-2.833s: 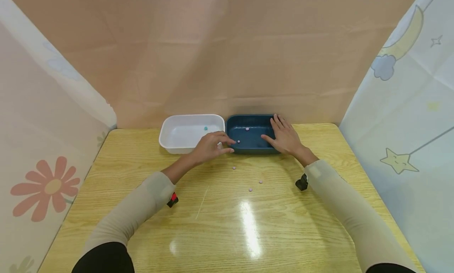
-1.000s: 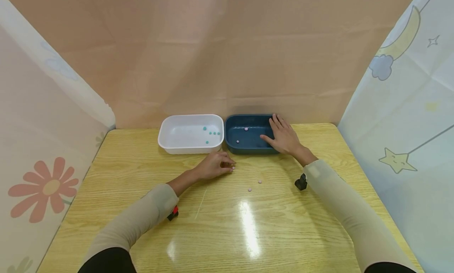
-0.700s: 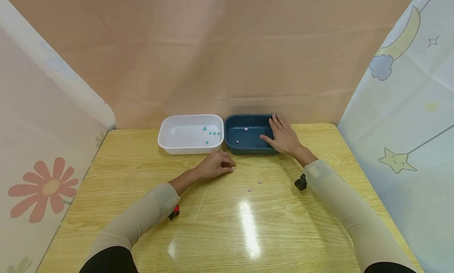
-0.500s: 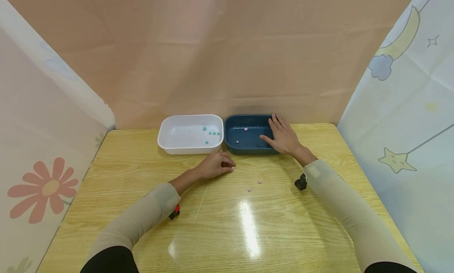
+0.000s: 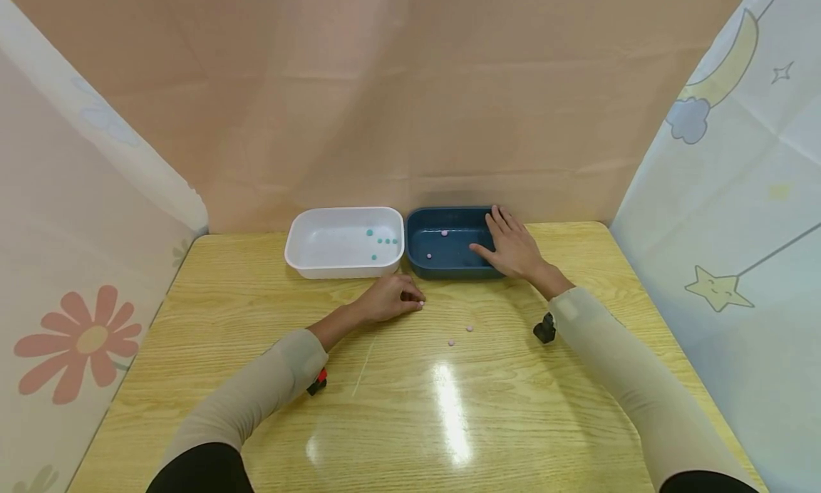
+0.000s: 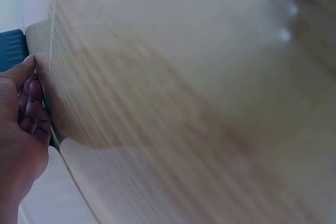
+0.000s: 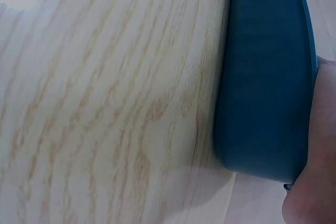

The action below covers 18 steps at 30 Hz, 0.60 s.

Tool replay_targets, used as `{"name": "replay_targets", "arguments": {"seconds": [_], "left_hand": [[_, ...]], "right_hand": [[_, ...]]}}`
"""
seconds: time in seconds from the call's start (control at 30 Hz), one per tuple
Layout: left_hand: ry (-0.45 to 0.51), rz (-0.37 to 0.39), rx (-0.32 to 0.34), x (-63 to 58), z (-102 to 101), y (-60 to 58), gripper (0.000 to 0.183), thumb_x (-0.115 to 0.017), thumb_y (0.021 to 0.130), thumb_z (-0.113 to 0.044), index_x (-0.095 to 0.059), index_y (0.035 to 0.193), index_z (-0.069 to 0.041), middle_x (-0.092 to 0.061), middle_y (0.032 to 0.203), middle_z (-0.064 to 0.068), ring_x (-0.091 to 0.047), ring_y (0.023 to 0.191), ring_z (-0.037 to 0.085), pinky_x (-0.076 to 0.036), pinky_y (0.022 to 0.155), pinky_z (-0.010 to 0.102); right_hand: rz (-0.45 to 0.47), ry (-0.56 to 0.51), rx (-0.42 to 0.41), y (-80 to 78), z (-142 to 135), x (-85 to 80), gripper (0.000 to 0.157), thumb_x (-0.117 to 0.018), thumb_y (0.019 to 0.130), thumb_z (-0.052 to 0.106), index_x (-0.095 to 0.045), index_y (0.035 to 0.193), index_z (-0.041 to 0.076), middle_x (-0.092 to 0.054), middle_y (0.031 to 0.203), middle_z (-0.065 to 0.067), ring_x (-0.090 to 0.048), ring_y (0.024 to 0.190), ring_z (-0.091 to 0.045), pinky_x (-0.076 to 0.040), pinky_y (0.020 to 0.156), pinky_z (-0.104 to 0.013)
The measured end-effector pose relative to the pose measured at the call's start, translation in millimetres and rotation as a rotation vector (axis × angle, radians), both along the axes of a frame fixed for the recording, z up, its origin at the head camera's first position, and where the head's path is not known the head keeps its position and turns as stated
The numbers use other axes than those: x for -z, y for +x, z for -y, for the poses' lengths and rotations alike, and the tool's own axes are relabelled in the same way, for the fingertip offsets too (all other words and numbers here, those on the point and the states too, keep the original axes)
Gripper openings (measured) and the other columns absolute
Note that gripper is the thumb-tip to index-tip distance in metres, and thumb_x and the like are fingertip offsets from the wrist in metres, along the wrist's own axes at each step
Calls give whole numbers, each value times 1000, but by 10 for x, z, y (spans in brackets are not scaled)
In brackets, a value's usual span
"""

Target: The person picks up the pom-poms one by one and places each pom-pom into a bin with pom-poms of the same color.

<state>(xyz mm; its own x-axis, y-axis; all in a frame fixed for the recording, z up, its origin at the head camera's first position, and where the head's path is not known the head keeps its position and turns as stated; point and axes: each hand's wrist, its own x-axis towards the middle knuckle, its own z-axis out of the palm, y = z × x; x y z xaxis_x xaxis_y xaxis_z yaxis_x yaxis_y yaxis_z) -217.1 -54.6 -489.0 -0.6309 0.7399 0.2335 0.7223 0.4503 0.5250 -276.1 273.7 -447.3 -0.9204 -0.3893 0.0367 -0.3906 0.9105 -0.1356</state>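
My left hand [image 5: 389,298] is low over the table in front of the two trays, thumb and index finger pinching a small pink bead [image 5: 422,303] at the tabletop. In the left wrist view the left hand [image 6: 21,114] hides the bead. My right hand [image 5: 515,248] rests with spread fingers on the right end of the dark blue tray [image 5: 455,273], which holds two pink beads, one of them a pink bead [image 5: 445,234] near the middle. The right wrist view shows the blue tray's outer wall [image 7: 265,77] under that hand.
A white tray [image 5: 314,271] holding several teal beads, such as a teal bead [image 5: 369,233], stands against the blue tray's left side. Two loose pink beads lie nearer me, one pink bead [image 5: 470,328] behind another pink bead [image 5: 451,343]. A brown sheet [image 5: 410,122] rises behind the trays.
My left hand has come down from above the trays' front rims to the pink bead on the table. Several more teal beads now show in the white tray. My right hand has stayed on the blue tray.
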Motion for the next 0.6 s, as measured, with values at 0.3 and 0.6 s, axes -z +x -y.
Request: {"name": "replay_targets", "arguments": {"seconds": [0.3, 0.6], "left_hand": [[7, 11, -6, 8, -2, -4, 8, -82, 94, -13, -85, 100, -9, -77, 94, 1, -63, 82, 8, -52, 72, 20], [12, 3, 1, -5, 2, 4, 8, -83, 94, -14, -86, 100, -10, -78, 94, -1, -65, 84, 8, -52, 74, 21]], "right_hand": [[-4, 0, -1, -9, 2, 8, 91, -49, 109, 55, -15, 166, -8, -5, 175, -27, -3, 163, -43, -5, 131, -56], [-4, 1, -2, -27, -10, 24, 92, -48, 109, 56, -15, 166, -7, -5, 175, -26, -3, 163, -43, -5, 131, -55]]}}
